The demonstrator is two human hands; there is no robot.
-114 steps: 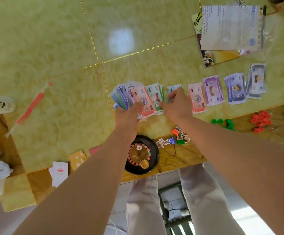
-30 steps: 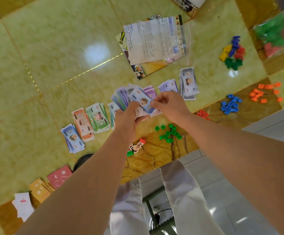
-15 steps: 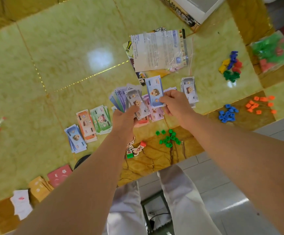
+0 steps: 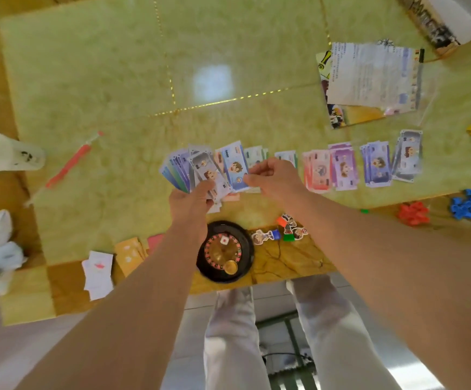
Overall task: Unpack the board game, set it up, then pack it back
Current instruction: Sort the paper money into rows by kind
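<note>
My left hand (image 4: 192, 202) grips a fanned bundle of play money (image 4: 185, 171) above the table's near middle. One blue note (image 4: 235, 167) with a cartoon face is pinched in my right hand (image 4: 273, 177), just right of the fan. On the table to the right lie sorted piles: pink notes (image 4: 317, 174), purple notes (image 4: 342, 167), violet notes (image 4: 376, 164) and grey notes (image 4: 408, 154). Behind my hands, pale green notes (image 4: 255, 156) show partly.
A black roulette wheel (image 4: 226, 251) sits at the near edge, with cartoon pawns (image 4: 283, 232) beside it. Card stacks (image 4: 116, 258) lie near left. Red (image 4: 413, 213) and blue (image 4: 467, 204) pieces sit right. A bagged rule sheet (image 4: 372, 77), cup (image 4: 6, 152) and red straw (image 4: 69, 163) are also there.
The view swung back left, so the roulette wheel and cup are in sight again. My right hand brought the blue note leftward, low beside the fan.
</note>
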